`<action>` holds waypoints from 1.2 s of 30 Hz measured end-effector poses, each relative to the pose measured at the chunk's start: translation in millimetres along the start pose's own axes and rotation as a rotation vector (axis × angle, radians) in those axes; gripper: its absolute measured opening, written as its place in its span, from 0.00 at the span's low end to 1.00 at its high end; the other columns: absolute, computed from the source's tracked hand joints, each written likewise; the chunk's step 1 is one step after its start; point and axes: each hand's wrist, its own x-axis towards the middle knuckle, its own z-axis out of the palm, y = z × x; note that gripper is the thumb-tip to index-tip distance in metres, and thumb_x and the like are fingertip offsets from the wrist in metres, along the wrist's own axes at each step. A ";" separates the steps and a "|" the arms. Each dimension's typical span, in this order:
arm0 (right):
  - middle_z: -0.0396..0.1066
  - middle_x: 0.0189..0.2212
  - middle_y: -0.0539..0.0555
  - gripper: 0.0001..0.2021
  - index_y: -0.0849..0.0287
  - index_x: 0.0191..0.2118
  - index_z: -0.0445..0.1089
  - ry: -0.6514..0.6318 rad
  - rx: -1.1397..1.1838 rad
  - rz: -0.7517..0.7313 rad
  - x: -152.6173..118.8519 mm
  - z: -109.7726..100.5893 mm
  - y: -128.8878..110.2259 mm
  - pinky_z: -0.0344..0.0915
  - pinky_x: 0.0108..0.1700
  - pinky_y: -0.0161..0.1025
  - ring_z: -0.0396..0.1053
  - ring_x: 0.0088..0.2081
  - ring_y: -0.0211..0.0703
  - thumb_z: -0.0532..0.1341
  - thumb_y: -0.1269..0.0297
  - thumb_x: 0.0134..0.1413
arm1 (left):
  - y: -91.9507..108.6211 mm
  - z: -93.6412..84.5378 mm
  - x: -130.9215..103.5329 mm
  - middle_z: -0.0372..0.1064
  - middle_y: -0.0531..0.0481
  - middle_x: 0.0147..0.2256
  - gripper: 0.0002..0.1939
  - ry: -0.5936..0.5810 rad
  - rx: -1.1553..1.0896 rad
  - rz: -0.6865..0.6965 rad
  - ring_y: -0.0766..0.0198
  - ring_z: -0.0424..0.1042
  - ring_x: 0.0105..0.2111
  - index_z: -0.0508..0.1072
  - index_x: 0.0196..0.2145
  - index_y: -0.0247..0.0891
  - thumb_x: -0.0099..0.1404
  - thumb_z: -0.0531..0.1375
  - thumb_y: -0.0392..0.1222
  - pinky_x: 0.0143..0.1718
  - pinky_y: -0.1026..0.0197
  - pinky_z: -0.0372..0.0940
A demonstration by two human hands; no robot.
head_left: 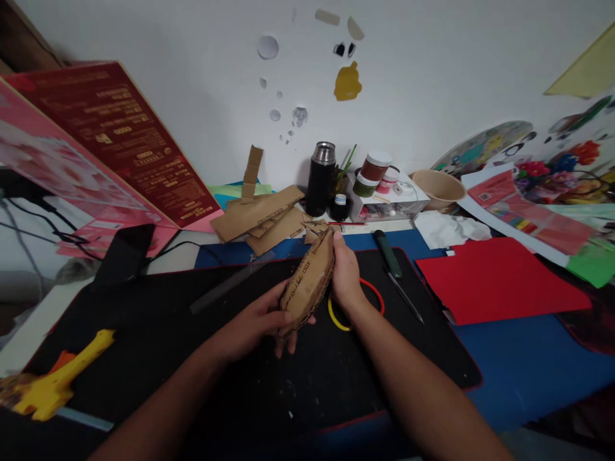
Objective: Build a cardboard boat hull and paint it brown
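Note:
Above the black mat point(336, 378), both hands hold a cardboard boat-like shape point(309, 282), long with pointed ends, printed on its face and with corrugated edges. My left hand point(262, 323) grips its near end, thumb on the face and fingers beneath. Along its far right side my right hand point(346, 272) is closed on the edge; some of its fingers are hidden behind the cardboard. Just right of it, a red and yellow ring point(379, 298) lies on the mat. Farther right is a screwdriver-like tool point(388, 255) with a dark green handle and thin metal shaft.
Cardboard scraps point(262, 214) lie behind the mat, near a black thermos point(321, 182) and stacked paint jars point(372, 169). A clear ruler point(225, 285) is left of the hands. Red paper point(500, 282) covers the right side. A yellow hot glue gun point(62, 384) sits at left.

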 end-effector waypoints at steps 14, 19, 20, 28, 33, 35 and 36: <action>0.70 0.23 0.49 0.25 0.57 0.37 0.71 -0.005 -0.059 -0.069 1.2 -1.1 -3.0 0.62 0.23 0.38 0.66 0.23 0.42 0.58 0.37 0.63 | 3.1 -5.5 16.2 0.78 0.47 0.33 0.21 0.526 -0.234 0.103 0.58 0.79 0.23 0.69 0.51 0.37 0.62 0.67 0.41 0.19 0.64 0.70; 0.73 0.22 0.49 0.27 0.61 0.49 0.74 -0.153 -0.022 0.016 -0.5 2.7 2.6 0.61 0.19 0.34 0.70 0.19 0.40 0.62 0.39 0.60 | 8.7 -20.9 18.7 0.75 0.54 0.29 0.19 0.836 -0.317 0.316 0.60 0.80 0.25 0.70 0.43 0.38 0.58 0.71 0.44 0.25 0.62 0.74; 0.73 0.22 0.49 0.28 0.62 0.51 0.73 -0.189 -0.033 0.027 -1.2 3.6 3.5 0.62 0.20 0.34 0.71 0.19 0.40 0.63 0.40 0.59 | 9.0 -24.2 18.9 0.74 0.54 0.29 0.19 0.873 -0.333 0.352 0.61 0.79 0.24 0.71 0.42 0.38 0.57 0.72 0.46 0.25 0.62 0.73; 0.72 0.18 0.49 0.25 0.60 0.50 0.75 -0.307 -0.157 0.034 -9.4 7.4 4.2 0.63 0.22 0.35 0.72 0.21 0.44 0.66 0.42 0.59 | 2.9 -43.0 21.0 0.74 0.52 0.34 0.21 1.007 -0.303 0.489 0.67 0.72 0.26 0.77 0.42 0.36 0.56 0.72 0.51 0.23 0.66 0.68; 0.73 0.21 0.50 0.22 0.58 0.51 0.76 -0.354 -0.270 0.005 -16.2 9.3 7.2 0.65 0.24 0.37 0.72 0.22 0.44 0.66 0.45 0.61 | 4.4 -50.2 16.7 0.71 0.52 0.36 0.21 1.054 -0.184 0.521 0.66 0.69 0.28 0.78 0.45 0.38 0.60 0.69 0.54 0.21 0.67 0.68; 0.74 0.23 0.50 0.21 0.56 0.52 0.76 -0.369 -0.302 -0.014 -18.4 10.1 8.4 0.67 0.26 0.39 0.73 0.23 0.44 0.66 0.47 0.61 | 4.8 -51.9 15.3 0.71 0.51 0.37 0.21 1.069 -0.124 0.520 0.65 0.69 0.30 0.77 0.45 0.39 0.62 0.68 0.56 0.22 0.66 0.69; 0.74 0.24 0.50 0.21 0.55 0.52 0.76 -0.372 -0.319 -0.024 -19.3 10.4 8.7 0.68 0.26 0.39 0.73 0.23 0.44 0.66 0.47 0.61 | 4.7 -52.6 14.9 0.71 0.50 0.38 0.21 1.076 -0.101 0.517 0.64 0.69 0.31 0.77 0.46 0.39 0.63 0.67 0.56 0.22 0.66 0.69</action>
